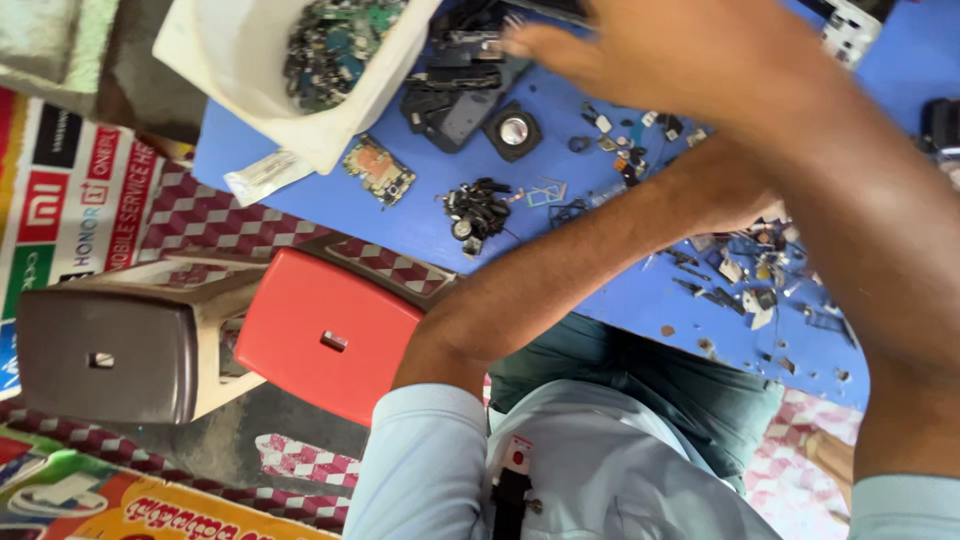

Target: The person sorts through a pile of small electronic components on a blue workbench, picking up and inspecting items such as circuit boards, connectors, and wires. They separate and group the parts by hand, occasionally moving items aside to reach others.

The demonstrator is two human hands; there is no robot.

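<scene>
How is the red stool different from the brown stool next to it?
The red stool has a bright red seat, while the brown stool has a dark brown one. The red stool stands nearer the blue table, the brown stool farther from it. Both seats are roughly square with a small slot in the middle.

Blue table [420,215], red stool [325,345], brown stool [105,355], white tub [235,60].

Dark dismantled phone parts [462,88] lie heaped flat on the blue table, near the white tub
</scene>
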